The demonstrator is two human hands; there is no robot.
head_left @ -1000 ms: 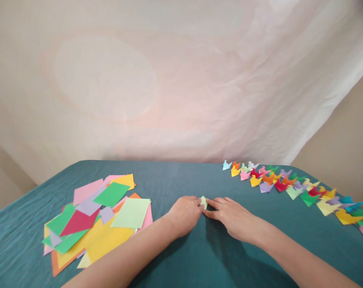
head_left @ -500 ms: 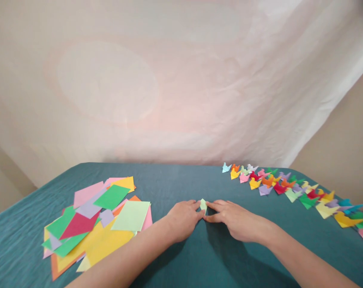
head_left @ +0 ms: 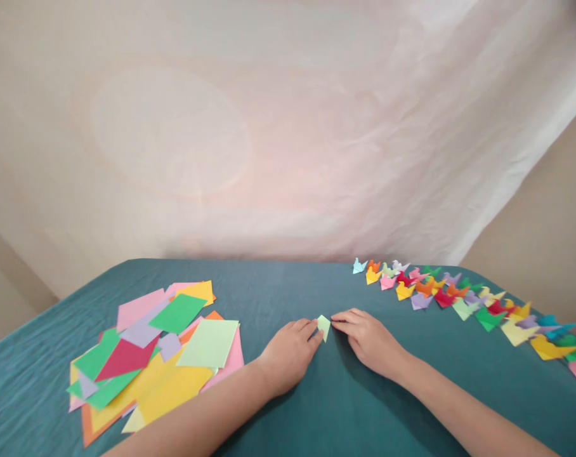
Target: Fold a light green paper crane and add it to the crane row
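A small folded piece of light green paper [head_left: 323, 326] lies on the teal tablecloth [head_left: 278, 292] in the middle of the table. My left hand [head_left: 288, 355] rests on the cloth to its left, fingers curled, fingertips pressing the paper's left edge. My right hand [head_left: 368, 339] rests to its right, fingers together, fingertips at the paper's right edge. Both hands pinch the piece between them.
A loose heap of coloured paper squares [head_left: 150, 349] lies at the left. A long row of small folded paper figures [head_left: 459, 298] in many colours runs along the right side toward the table's edge. A pale cloth backdrop [head_left: 269, 127] hangs behind the table.
Both hands have drawn back slightly toward me and apart, so more of the light green piece shows between the fingertips.
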